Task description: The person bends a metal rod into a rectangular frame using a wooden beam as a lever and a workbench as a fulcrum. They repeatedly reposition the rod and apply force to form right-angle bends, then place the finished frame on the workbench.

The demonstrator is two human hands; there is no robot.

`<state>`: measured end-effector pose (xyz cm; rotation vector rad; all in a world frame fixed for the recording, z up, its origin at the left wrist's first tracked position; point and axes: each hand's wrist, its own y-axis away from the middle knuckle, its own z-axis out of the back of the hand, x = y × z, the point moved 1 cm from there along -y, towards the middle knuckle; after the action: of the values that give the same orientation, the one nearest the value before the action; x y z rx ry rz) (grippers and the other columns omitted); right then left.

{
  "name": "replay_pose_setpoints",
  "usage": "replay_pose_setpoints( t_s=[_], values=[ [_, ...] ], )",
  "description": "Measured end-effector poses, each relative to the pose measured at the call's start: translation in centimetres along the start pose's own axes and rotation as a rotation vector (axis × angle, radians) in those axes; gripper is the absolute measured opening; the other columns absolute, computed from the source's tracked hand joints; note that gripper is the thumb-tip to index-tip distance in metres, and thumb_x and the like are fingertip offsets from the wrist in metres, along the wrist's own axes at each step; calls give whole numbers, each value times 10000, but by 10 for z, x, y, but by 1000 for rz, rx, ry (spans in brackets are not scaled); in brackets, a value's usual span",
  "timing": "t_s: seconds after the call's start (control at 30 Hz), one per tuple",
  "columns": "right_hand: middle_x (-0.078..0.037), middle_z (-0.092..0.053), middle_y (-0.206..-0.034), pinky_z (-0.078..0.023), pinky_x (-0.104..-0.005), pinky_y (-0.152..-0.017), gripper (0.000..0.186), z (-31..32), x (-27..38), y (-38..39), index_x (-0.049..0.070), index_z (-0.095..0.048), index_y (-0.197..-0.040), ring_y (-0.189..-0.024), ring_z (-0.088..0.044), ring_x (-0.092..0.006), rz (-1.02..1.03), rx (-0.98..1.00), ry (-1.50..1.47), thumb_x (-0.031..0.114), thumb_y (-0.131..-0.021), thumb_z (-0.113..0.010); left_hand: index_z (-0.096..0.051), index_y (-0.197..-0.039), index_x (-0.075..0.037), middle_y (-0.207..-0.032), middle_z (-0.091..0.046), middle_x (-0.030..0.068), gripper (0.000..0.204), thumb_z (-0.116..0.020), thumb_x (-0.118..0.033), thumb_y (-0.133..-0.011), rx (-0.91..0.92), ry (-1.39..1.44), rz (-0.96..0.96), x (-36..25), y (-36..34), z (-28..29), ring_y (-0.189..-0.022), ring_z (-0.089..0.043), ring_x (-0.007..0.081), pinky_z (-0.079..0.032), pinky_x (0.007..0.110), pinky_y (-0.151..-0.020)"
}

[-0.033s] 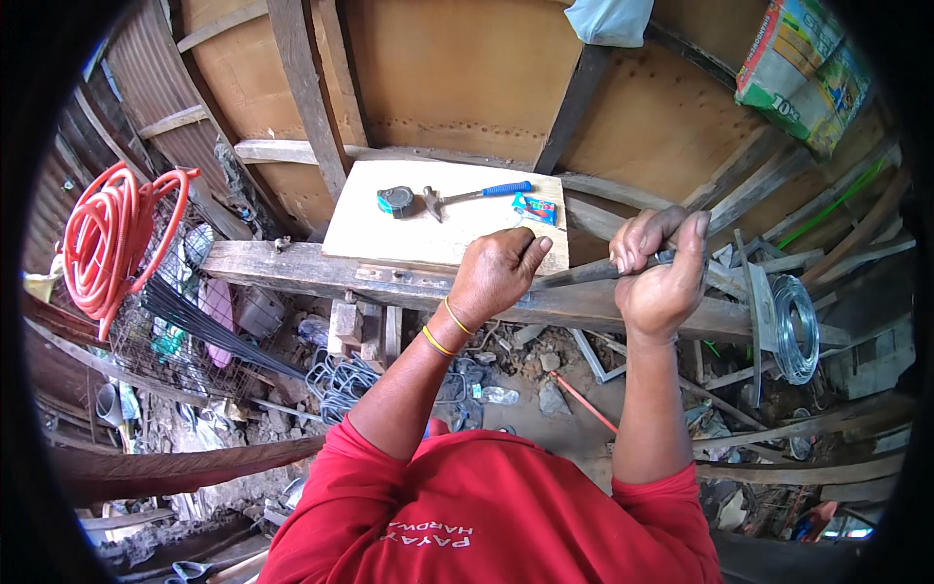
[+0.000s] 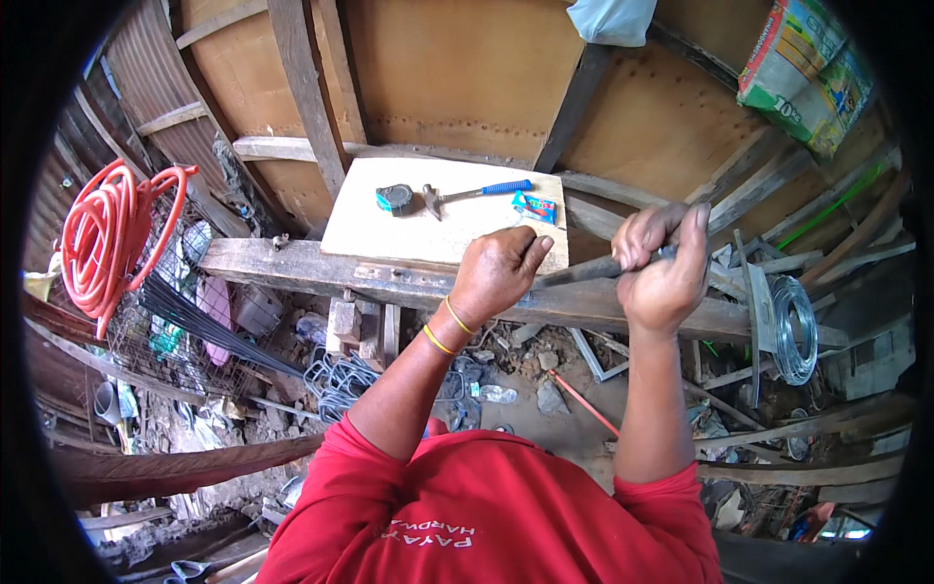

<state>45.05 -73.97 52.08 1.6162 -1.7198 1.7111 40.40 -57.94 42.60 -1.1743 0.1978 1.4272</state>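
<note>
Gripping a dark metal bar point(image 2: 584, 270) at its near end, the right hand point(image 2: 664, 268) has its fingers wrapped tight around it, knuckles up. The bar runs leftward from that fist, lying along a weathered wooden beam point(image 2: 321, 265). The left hand point(image 2: 498, 273) presses down on the bar's other end, fingers curled together over it and thumb tucked, with two yellow bands point(image 2: 448, 326) on the wrist.

Just beyond the hands, a pale plywood board point(image 2: 389, 234) rests on the beam and carries three things: one tape measure point(image 2: 394, 199), one hammer with a blue handle point(image 2: 477, 193) and one small blue and red box point(image 2: 536, 206), set in a row and slightly apart.

At the left, one coil of orange hose point(image 2: 109, 234) hangs against a wire mesh basket point(image 2: 170, 321); what lies in the basket is too tangled to tell, apart from a bundle of thin dark rods point(image 2: 209, 331) leaning out of it. At the right, one coil of grey wire point(image 2: 796, 329) hangs beside the beam. One printed sack point(image 2: 806, 76) sits up by the wall, top right. Below the beam, a heap of bent wire stirrups point(image 2: 341, 380) lies on the rubble-strewn ground.
</note>
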Motion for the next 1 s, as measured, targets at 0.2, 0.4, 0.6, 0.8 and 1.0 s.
replay_pose_setpoints(
  t_s=[0.2,0.4,0.6,0.8,1.0],
  values=[
    [-35,-385,-578,-346,-311,-542,473,0,5,16,98,-411,-709,-518,-366,-146,5,71,1,366,-1090,-336,-678,-950,10,-842,-660,211,300,-601,-275,-1003,-86,345,119,45,31,-7,-783,-639,339,-511,404,-741],
    [-76,-447,-571,-345,-318,-496,497,5,1,46,55,-443,-646,-509,-399,-167,9,-20,-75,337,-1055,-452,-543,-1187,-45,-1108,-644,121,590,-590,-584,-952,-18,1014,1383,135,83,-25,-949,-622,310,-506,530,-802],
    [-79,-485,-596,-353,-355,-515,491,-13,25,80,51,-482,-647,-522,-424,-191,151,146,-27,355,-1030,-519,-538,-1032,-107,-852,-573,30,192,-449,-271,-1076,-25,1454,1294,133,70,-40,-717,-566,195,-569,370,-684],
    [-67,-541,-683,-390,-364,-597,480,3,85,73,107,-520,-737,-648,-510,-220,245,223,-10,448,-1061,-426,-579,-983,-107,-792,-616,10,206,-477,-265,-1065,-147,1551,1143,62,45,4,-665,-598,141,-577,313,-618],
    [-217,-651,-1093,-603,-428,-764,497,73,68,136,40,-586,-1195,-940,-666,-370,-118,-357,189,476,-1052,-395,-564,-1040,-44,-848,-645,95,159,-536,-201,-1033,-174,1401,797,50,57,27,-781,-633,229,-549,377,-787]
  ],
)
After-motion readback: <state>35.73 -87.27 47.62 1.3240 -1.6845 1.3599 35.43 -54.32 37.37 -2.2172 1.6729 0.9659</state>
